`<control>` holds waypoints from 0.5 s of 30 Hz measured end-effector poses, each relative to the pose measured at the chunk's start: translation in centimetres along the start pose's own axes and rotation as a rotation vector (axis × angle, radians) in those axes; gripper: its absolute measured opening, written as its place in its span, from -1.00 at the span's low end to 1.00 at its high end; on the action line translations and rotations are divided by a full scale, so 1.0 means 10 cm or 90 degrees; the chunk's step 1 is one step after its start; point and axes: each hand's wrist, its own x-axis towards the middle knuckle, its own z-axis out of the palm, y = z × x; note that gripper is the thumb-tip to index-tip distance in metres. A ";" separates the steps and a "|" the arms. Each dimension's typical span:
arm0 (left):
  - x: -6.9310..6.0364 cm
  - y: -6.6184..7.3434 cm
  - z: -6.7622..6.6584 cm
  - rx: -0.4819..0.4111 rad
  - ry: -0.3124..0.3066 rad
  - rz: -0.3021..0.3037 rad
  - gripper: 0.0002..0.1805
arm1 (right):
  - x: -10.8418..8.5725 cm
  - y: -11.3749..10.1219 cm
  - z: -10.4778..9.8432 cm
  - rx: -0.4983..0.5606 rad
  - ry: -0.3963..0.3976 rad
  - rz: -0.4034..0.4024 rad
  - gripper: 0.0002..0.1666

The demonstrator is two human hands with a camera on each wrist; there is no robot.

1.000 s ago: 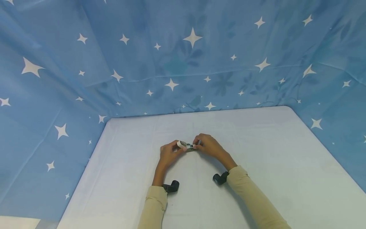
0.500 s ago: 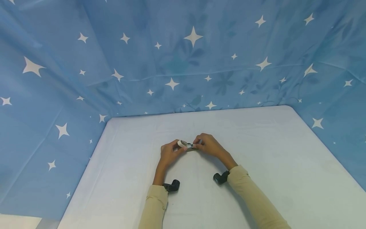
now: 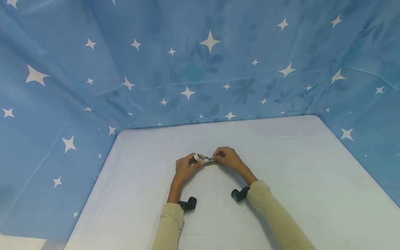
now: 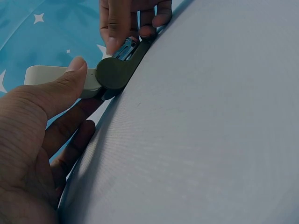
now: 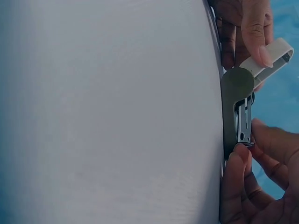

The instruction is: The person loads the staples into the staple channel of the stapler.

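Note:
A small stapler [image 3: 207,160] stands on the table, its white top cover [image 4: 58,77] swung up from the dark green base [image 5: 230,109]. Between them the metal staple channel [image 5: 244,121] lies exposed. My left hand [image 3: 184,169] holds the white cover, thumb on one side and fingers on the other. At the opposite end, my right hand [image 3: 230,160] pinches the tip of the channel between thumb and forefinger. Its other fingers curl beside the base's end. Whether a strip of staples sits in the channel is too small to tell.
A white cloth [image 3: 215,215] covers the table. Blue curtains [image 3: 162,62] with white stars hang along the back and sides. Each wrist carries a black camera, the left one [image 3: 188,203] and the right one [image 3: 239,194] both between the forearms.
My right fingers have closed in at the stapler's end; the grey sliver seen between them earlier is out of sight. The left hand stays in place on the cover.

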 end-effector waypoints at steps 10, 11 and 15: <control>0.00 0.00 0.00 -0.003 -0.006 -0.008 -0.70 | 0.02 -0.07 -0.03 -0.042 -0.011 0.050 -0.76; 0.00 0.00 0.00 -0.001 -0.006 -0.009 -0.70 | 0.02 -0.08 -0.03 -0.040 -0.012 0.056 -0.76; 0.00 0.00 -0.01 0.005 -0.004 -0.004 -0.71 | 0.04 -0.06 -0.02 -0.031 -0.011 0.071 -0.78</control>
